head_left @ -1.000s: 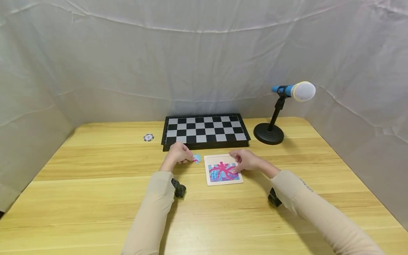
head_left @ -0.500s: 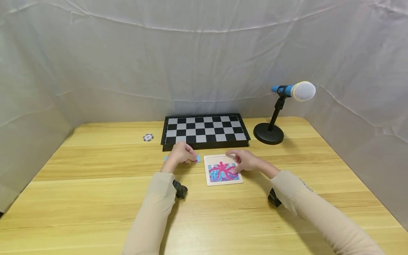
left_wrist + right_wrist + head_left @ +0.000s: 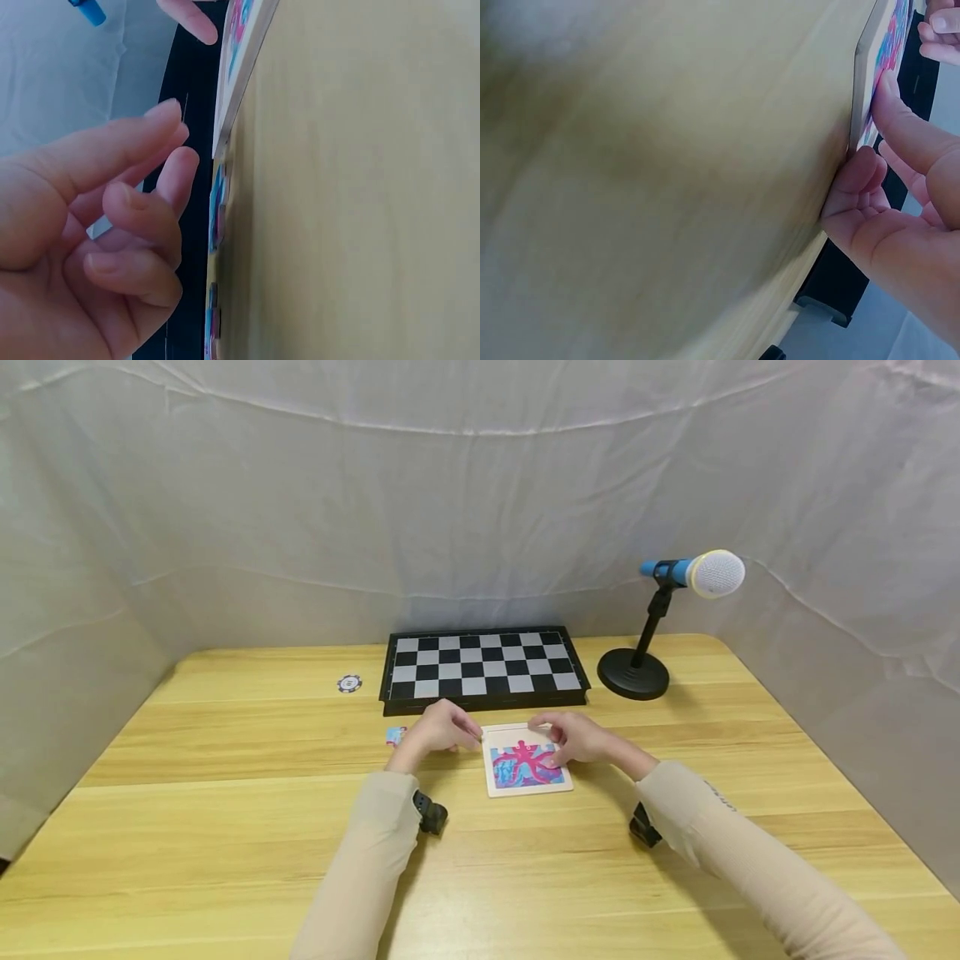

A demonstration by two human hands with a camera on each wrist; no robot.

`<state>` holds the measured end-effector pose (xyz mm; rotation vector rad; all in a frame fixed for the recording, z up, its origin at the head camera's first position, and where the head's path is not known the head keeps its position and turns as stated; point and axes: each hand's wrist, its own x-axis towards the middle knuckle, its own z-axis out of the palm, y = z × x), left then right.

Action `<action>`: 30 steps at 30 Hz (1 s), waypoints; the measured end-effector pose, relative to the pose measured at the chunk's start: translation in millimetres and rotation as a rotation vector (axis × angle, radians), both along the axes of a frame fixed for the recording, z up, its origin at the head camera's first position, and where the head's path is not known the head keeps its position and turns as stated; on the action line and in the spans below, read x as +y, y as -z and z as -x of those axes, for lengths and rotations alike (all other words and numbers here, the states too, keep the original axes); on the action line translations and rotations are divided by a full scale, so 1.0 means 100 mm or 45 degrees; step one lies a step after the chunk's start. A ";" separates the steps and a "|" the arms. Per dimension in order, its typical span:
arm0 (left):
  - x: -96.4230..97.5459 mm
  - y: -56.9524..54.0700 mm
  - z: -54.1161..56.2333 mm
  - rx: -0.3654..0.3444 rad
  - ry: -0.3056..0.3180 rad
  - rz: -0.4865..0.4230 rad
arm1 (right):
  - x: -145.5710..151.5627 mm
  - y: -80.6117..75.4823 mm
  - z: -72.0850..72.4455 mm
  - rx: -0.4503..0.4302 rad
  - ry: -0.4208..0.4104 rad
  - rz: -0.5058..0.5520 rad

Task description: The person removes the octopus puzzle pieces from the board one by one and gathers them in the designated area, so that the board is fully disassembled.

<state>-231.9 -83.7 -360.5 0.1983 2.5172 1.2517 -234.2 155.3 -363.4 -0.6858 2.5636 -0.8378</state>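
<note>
Wooden worktop (image 3: 217,843); octopus puzzle (image 3: 523,777) lying there, right hand (image 3: 581,739) gripping its right edge; left hand (image 3: 437,732) beside, loosely curled.

2 hands: left hand (image 3: 442,729), right hand (image 3: 581,739). 1 puzzle tray (image 3: 517,735) at right fingers. 2 loose pieces (image 3: 217,214) near left fingers. Beyond fingers: 1 checkerboard (image 3: 483,666), 1 chip (image 3: 349,683), 1 microphone (image 3: 716,574), 1 stand (image 3: 633,677).
</note>
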 end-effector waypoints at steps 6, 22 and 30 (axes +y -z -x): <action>0.04 0.00 -0.02 -0.009 0.120 0.015 | 0.00 0.01 0.01 -0.026 0.019 0.002; 0.13 -0.02 -0.03 -0.054 0.219 0.126 | -0.01 0.02 0.00 -0.020 0.011 0.000; 0.15 -0.03 -0.02 -0.039 0.240 0.156 | -0.02 0.01 -0.01 0.013 -0.122 -0.007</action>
